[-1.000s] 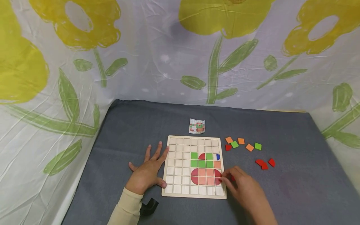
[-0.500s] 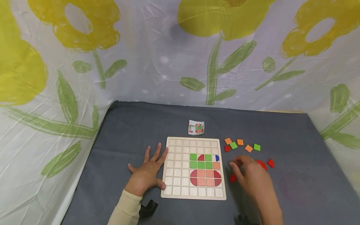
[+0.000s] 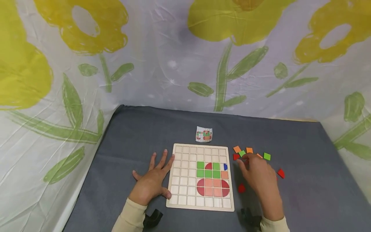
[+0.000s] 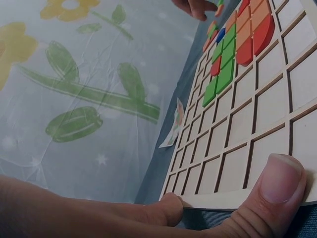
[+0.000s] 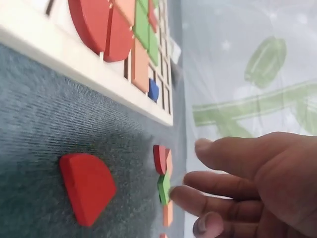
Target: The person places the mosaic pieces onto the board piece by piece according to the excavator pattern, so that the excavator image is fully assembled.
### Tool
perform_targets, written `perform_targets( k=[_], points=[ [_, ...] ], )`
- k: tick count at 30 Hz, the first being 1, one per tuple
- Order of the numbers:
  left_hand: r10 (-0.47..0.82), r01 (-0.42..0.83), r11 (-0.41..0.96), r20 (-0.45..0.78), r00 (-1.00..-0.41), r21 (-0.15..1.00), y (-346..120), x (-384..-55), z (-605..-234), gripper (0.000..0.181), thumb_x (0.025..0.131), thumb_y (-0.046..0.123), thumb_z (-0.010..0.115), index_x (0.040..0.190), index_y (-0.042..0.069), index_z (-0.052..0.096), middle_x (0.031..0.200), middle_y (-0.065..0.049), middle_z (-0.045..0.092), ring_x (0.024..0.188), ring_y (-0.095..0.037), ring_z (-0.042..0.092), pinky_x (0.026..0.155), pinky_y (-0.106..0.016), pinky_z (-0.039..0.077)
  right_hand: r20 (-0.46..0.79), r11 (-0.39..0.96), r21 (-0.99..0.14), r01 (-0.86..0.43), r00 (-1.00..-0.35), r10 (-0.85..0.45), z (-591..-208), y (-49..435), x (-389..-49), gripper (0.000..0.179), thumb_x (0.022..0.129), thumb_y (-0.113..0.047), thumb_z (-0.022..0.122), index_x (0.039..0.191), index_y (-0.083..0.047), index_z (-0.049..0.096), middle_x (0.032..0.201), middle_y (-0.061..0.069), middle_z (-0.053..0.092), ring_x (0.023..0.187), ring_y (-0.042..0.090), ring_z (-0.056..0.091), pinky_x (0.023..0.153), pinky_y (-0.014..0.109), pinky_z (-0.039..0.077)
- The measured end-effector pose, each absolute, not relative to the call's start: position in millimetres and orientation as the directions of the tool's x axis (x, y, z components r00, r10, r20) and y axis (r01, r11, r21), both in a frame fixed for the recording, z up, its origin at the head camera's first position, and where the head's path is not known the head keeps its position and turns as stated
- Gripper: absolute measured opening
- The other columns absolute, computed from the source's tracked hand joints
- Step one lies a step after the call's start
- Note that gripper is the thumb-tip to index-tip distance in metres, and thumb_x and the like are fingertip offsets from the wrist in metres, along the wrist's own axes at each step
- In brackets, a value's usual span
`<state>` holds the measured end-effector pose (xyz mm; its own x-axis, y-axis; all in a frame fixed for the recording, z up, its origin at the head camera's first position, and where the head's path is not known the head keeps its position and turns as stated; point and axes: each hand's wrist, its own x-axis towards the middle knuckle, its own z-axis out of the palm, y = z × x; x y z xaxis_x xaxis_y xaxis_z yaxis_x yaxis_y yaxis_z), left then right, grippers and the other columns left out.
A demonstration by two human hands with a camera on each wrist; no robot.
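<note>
My left hand is spread flat, its fingertips and thumb touching the left edge of a wooden grid board. In the left wrist view the thumb presses on the board's rim. Set in the grid are green squares, orange squares, red quarter circles and a blue half circle. My right hand hovers over the loose tiles right of the board, thumb and fingers apart and holding nothing. Near its fingertips lie a green square and a red quarter circle.
A small pattern card lies behind the board. Loose orange and green tiles are scattered to the right. One red quarter circle lies close to the board, another farther right. A flower-print cloth hangs behind the table.
My right hand has left the board's right edge and moved right and away from me, over the loose tiles. The left hand keeps its place. The head view has tilted slightly.
</note>
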<state>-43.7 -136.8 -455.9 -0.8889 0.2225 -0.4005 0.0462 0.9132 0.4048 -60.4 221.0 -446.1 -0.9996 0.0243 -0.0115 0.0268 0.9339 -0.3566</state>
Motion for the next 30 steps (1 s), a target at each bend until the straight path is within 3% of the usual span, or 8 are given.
perform_targets(
  k=[8,17,22,30],
  points=[
    [0.219,0.045,0.914,-0.399,-0.891,0.402,-138,-42,-458,0.141,0.056,0.034,0.101,0.171,0.03,0.02,0.179,0.0,0.003,0.163,-0.041,-0.004,0.091,-0.1,0.002,-0.058,0.951,-0.308,0.041,-0.998,0.024,-453,214,-74,0.039,0.094,-0.03,0.082,0.115,0.002,0.076,0.076,0.006,0.069,0.063,0.021,0.058,0.051,0.038,0.049],
    [0.235,0.063,0.906,-0.373,-0.897,0.419,-140,-45,-472,0.145,0.055,0.037,0.101,0.171,0.038,0.014,0.179,0.007,-0.004,0.164,-0.037,-0.009,0.088,-0.101,-0.002,-0.063,0.957,-0.289,0.029,-0.998,0.011,-453,213,-85,0.038,0.094,-0.029,0.083,0.112,0.003,0.074,0.064,0.003,0.058,0.057,0.02,0.053,0.048,0.034,0.042],
    [0.24,0.075,0.902,-0.35,-0.906,0.425,-142,-44,-476,0.147,0.053,0.037,0.101,0.171,0.039,0.013,0.179,0.007,-0.005,0.163,-0.038,-0.009,0.087,-0.101,-0.001,-0.085,0.958,-0.285,0.017,-0.996,-0.007,-453,211,-88,0.031,0.093,-0.025,0.084,0.107,0.0,0.074,0.07,0.004,0.063,0.059,0.019,0.054,0.049,0.034,0.043],
    [0.217,0.036,0.905,-0.389,-0.895,0.424,-138,-42,-456,0.141,0.055,0.034,0.1,0.171,0.031,0.02,0.179,0.002,0.003,0.163,-0.04,-0.005,0.091,-0.1,0.0,-0.085,0.957,-0.289,-0.018,-0.995,-0.044,-455,208,-93,0.026,0.089,-0.018,0.087,0.105,-0.001,0.075,0.088,0.01,0.069,0.069,0.022,0.058,0.056,0.038,0.052]
  ],
)
